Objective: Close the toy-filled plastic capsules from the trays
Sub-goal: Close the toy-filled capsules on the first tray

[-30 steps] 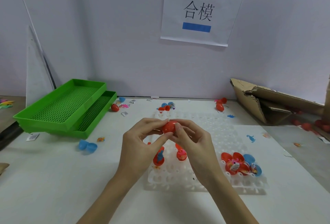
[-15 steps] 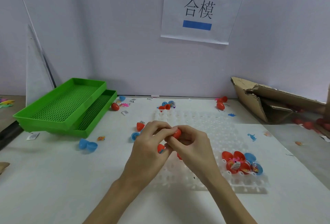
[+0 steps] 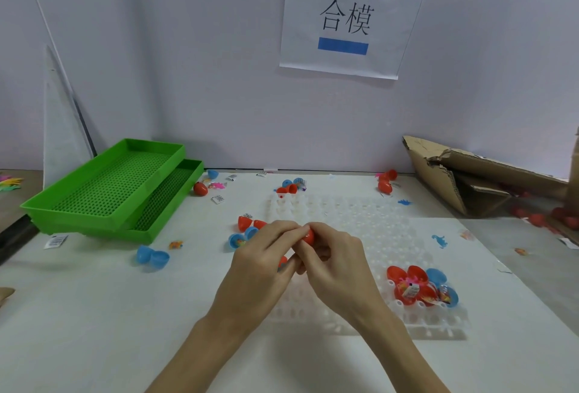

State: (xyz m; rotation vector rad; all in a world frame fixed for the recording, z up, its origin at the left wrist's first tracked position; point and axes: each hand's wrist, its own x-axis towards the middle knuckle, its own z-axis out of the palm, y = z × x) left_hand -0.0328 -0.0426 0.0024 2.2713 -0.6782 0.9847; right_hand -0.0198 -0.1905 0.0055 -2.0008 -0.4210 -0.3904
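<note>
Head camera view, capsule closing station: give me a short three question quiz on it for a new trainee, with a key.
1. True or false: both hands, left hand and right hand, hold the red capsule above the white tray.
2. Which stands at the table's far left? A) stacked green trays B) torn cardboard box C) paper sign
3. Fill in: the open blue capsule lying alone on the table is nearer the ____ hand.

Key: 1 true; 2 A; 3 left.
</note>
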